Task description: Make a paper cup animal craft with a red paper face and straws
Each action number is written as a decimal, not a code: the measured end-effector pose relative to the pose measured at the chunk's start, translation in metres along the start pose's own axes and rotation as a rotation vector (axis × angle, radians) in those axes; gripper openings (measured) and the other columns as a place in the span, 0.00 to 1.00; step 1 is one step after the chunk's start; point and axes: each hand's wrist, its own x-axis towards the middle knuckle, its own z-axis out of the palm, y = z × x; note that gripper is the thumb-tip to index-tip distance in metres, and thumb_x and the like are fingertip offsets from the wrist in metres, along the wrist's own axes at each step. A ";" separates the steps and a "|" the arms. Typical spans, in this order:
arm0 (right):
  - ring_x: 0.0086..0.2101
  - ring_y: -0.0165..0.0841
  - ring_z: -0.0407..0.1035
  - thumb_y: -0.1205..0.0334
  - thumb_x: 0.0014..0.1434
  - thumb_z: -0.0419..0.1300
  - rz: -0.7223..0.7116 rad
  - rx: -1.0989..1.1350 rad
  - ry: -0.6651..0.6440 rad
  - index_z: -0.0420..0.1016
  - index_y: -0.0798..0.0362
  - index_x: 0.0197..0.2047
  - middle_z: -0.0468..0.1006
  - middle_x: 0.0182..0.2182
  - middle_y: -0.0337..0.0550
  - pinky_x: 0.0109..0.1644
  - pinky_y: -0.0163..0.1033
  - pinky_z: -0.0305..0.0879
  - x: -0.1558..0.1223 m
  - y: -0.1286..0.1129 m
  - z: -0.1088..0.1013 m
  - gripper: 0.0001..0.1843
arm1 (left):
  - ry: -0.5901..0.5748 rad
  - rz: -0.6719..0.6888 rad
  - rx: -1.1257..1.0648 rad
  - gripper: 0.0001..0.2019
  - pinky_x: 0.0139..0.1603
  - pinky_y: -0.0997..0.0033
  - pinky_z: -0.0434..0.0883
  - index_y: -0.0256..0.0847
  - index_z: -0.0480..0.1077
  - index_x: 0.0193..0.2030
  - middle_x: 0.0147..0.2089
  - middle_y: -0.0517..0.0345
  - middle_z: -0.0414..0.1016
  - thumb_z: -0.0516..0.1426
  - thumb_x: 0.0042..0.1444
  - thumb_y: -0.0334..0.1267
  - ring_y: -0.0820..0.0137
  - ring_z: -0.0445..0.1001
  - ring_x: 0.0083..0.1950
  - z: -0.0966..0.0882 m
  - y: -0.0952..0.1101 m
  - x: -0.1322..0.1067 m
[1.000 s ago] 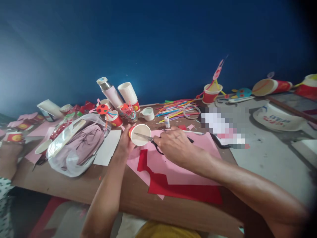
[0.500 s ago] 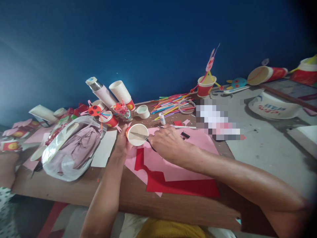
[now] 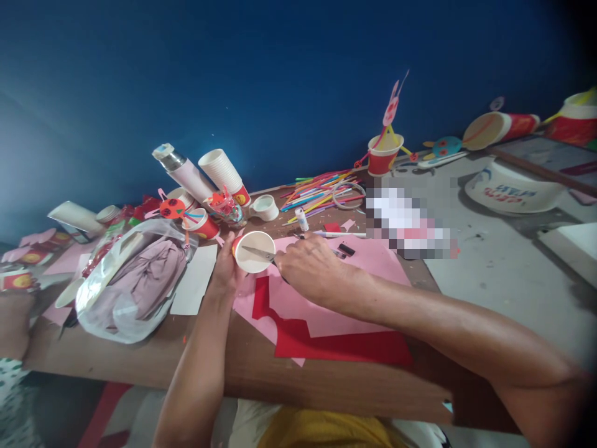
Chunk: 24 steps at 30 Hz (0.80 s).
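A paper cup [image 3: 255,260] is tipped with its open mouth toward me, and my left hand [image 3: 227,264] is closed around its left side. My right hand [image 3: 305,264] grips a pair of scissors [image 3: 257,252], whose blades reach over the rim into the cup's mouth. The scissors' handles are mostly hidden by my fingers. Under my right hand and forearm lies a pink paper sheet [image 3: 336,311], with a cut red paper piece [image 3: 345,348] on its near side. A white glue stick [image 3: 302,219] stands just beyond my right hand.
Left of my hands sits a clear plastic bag [image 3: 135,280] with mauve cloth inside. Behind are a flask [image 3: 184,171], stacked cups [image 3: 224,174] and colourful pipe cleaners [image 3: 321,193]. A cup figure [image 3: 385,152] stands at the back right. Another person's arm [image 3: 13,323] is at far left.
The view has shifted slightly, so most things sit a little further left. My hands still hold the cup and scissors in nearly the same pose.
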 end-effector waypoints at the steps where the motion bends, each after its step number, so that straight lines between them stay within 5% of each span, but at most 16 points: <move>1: 0.25 0.33 0.67 0.75 0.54 0.50 0.000 0.000 0.002 0.72 0.58 0.30 0.74 0.22 0.48 0.28 0.37 0.50 0.000 0.000 0.001 0.10 | -0.005 0.005 0.005 0.13 0.41 0.71 0.71 0.36 0.72 0.38 0.33 0.58 0.77 0.49 0.59 0.41 0.69 0.75 0.37 0.001 0.000 0.000; 16: 0.27 0.35 0.67 0.75 0.54 0.50 -0.006 0.008 -0.002 0.72 0.58 0.31 0.74 0.23 0.49 0.28 0.37 0.50 0.001 0.002 0.010 0.10 | -0.026 0.015 0.027 0.14 0.42 0.71 0.71 0.35 0.71 0.40 0.33 0.57 0.77 0.50 0.59 0.43 0.70 0.75 0.38 -0.003 -0.003 0.001; 24: 0.28 0.36 0.70 0.75 0.55 0.50 0.023 0.023 -0.062 0.73 0.58 0.32 0.77 0.24 0.49 0.27 0.35 0.53 0.007 0.007 0.008 0.11 | -0.019 0.008 0.226 0.19 0.36 0.70 0.72 0.36 0.72 0.45 0.37 0.53 0.78 0.53 0.55 0.49 0.65 0.76 0.39 -0.012 -0.007 0.001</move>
